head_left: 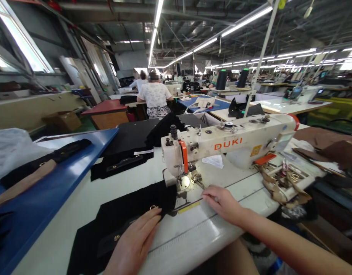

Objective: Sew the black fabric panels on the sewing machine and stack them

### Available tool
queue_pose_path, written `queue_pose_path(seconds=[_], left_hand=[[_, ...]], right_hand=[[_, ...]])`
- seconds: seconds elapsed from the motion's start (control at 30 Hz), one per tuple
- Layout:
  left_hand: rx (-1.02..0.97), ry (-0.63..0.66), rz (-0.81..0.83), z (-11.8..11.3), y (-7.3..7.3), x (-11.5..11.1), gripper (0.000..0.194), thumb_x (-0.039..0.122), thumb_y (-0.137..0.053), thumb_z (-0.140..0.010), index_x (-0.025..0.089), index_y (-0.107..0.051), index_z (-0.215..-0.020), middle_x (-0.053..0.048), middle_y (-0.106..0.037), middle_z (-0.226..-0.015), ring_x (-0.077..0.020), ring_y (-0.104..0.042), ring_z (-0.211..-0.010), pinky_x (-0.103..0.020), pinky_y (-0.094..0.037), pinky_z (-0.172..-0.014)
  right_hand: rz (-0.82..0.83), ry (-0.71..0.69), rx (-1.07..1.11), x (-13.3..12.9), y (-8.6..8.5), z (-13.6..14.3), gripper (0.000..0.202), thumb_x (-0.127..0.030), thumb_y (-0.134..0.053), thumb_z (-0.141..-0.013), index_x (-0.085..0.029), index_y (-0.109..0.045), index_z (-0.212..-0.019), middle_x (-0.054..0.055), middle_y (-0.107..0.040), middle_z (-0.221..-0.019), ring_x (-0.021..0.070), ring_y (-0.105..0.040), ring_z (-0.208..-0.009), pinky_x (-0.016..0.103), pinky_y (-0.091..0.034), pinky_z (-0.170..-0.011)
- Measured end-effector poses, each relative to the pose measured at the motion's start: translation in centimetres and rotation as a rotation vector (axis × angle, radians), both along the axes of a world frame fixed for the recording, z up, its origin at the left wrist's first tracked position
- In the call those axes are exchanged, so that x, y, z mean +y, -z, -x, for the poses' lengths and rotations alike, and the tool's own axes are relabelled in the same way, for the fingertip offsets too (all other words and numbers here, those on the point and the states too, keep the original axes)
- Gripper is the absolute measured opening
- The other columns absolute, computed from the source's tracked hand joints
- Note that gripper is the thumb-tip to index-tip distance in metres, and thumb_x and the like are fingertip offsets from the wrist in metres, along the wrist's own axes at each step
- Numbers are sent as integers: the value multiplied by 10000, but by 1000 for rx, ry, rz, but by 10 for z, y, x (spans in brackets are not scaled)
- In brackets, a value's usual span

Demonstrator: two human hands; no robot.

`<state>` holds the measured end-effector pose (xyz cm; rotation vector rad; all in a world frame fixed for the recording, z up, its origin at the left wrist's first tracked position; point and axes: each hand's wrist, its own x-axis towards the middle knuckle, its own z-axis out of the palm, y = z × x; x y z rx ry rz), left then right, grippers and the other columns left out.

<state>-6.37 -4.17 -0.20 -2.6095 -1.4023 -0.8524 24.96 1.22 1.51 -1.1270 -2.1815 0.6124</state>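
Note:
My left hand (137, 240) lies flat, its fingers stretched out over a black fabric piece (127, 202) with gold-coloured metal fittings. A small gold ring (152, 207) stands just beyond the fingertips. The fabric's right end reaches the sewing machine's (222, 143) bed, left of the lit needle area (185, 182). My right hand (223, 202) is right of the needle, fingers pinched close to a thin metal arm (199, 184). What sits between those fingertips, if anything, is hidden.
Another black piece (121, 162) lies behind on the table. On the left a blue surface (78, 172) carries dark strips and a plastic bag (15, 149). A parts tray (293, 177) stands at the right. A person (154, 95) sits ahead.

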Motion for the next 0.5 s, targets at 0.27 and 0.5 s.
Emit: queue_pose_path(seconds=[0.27, 0.5], left_hand=[[177, 60, -27, -12, 2, 12, 324, 424, -484, -925, 299, -688, -1144, -25, -671, -1236, -244, -654, -1099, -400, -535, -937], [200, 33, -38, -13, 3, 12, 351, 469, -555, -877, 336, -669, -1181, -18, -655, -1261, -274, -650, -1103, -445, -536, -933]], right_hand=[[-134, 286, -159, 64, -15, -59, 298, -349, -564, -946, -164, -583, -1178, 78, -590, -1188, 219, -607, -999, 405, -530, -844], [-166, 318, -222, 87, -11, -63, 302, -342, -563, -948, -170, -577, -1195, 94, -575, -1223, 218, -599, -1023, 406, -524, -865]])
